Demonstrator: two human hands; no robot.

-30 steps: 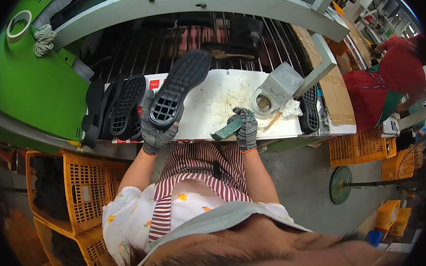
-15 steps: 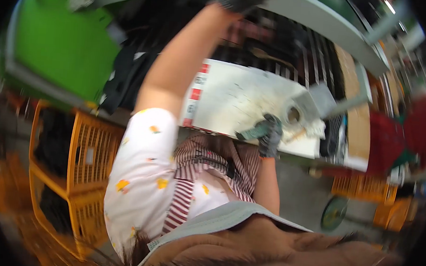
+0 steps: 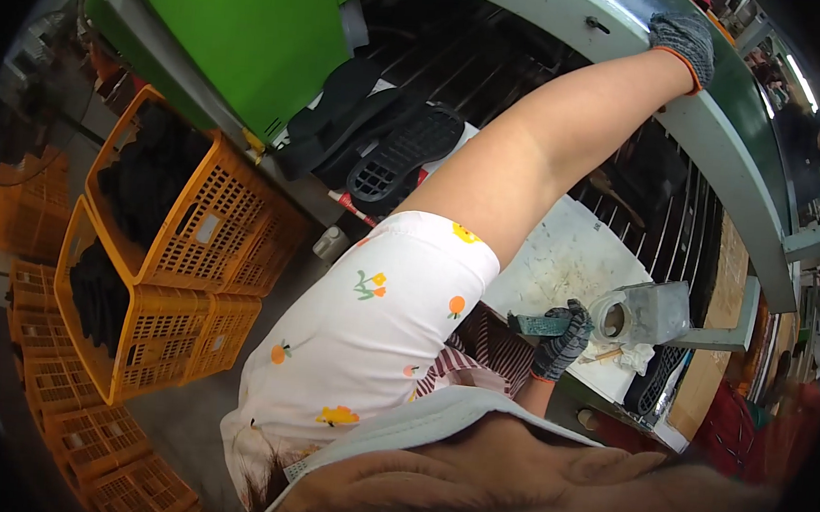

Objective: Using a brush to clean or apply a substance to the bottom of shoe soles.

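Observation:
My left hand (image 3: pixel 683 49), in a grey knit glove with an orange cuff, reaches far right over the pale metal frame (image 3: pixel 625 31) beyond the table. Its fingers are mostly hidden, so I cannot tell whether it holds anything. My right hand (image 3: pixel 566 338), gloved alike, is close to my body, closed on a small flat green brush (image 3: pixel 534 325) with a dark, ragged end. Just right of it a translucent square jar (image 3: pixel 658 316) lies on its side, mouth toward the hand. A stained white board (image 3: pixel 572 248) lies beneath. Black shoe soles (image 3: pixel 408 151) lie left of my arm.
Stacked orange crates (image 3: pixel 207 228) with black pieces inside stand at left. A green panel (image 3: pixel 240 35) rises behind the soles. Dark slatted bars (image 3: pixel 688 218) run beyond the board. A crumpled white cloth (image 3: pixel 629 355) and another black sole (image 3: pixel 653 382) lie near the jar.
The view has swung left, showing more crates and the soles. My left arm now stretches farther right across the frame. The right hand still holds the green brush near the jar.

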